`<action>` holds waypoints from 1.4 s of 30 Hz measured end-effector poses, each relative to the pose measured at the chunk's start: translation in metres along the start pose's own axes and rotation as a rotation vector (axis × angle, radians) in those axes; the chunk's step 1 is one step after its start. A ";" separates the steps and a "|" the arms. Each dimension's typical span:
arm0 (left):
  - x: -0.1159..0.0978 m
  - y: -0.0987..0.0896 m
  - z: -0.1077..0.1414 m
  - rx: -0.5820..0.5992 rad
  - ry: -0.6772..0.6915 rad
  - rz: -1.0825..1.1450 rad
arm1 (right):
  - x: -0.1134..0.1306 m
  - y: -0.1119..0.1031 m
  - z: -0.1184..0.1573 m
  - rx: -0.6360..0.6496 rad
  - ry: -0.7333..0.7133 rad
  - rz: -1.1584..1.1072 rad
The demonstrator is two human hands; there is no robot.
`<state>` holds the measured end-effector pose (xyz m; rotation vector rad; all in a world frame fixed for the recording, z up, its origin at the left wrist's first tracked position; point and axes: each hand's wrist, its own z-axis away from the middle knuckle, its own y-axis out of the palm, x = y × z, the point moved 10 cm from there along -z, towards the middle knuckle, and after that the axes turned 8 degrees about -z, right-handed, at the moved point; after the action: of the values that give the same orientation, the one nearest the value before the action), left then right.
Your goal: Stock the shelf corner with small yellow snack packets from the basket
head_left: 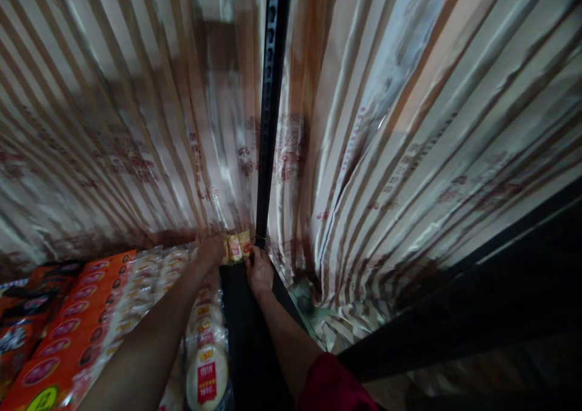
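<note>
Several small yellow packets (235,247) with red print lie side by side at the far end of a black shelf (248,332). My left hand (210,250) reaches over the packed goods and closes at the left end of these packets. At their right end, my right hand (260,273) pinches the edge near a black slotted post (273,102). Left of the bare strip of shelf runs a row of round pale cakes in clear wrappers (207,377) with red and yellow labels. My left forearm hides part of the rows beside it.
Orange packages (68,326) stand in a row at the left, with darker orange-and-black bags (36,302) beyond them. Pleated printed curtains (136,126) hang behind the shelf and to the right (409,156). A dark beam (464,284) crosses the lower right.
</note>
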<state>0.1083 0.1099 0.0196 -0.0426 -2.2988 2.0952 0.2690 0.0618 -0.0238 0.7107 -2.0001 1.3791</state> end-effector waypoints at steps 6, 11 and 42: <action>0.002 -0.008 -0.004 -0.044 0.030 0.016 | 0.003 0.001 -0.001 0.022 -0.023 -0.006; 0.011 -0.013 -0.001 -0.106 0.029 0.050 | 0.006 0.000 -0.001 0.030 -0.042 0.005; -0.074 0.006 0.028 -0.275 0.654 -0.263 | 0.015 0.000 0.002 0.041 -0.133 0.036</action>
<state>0.1809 0.0800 0.0105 -0.3524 -2.0192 1.3574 0.2584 0.0588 -0.0136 0.8075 -2.1014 1.4303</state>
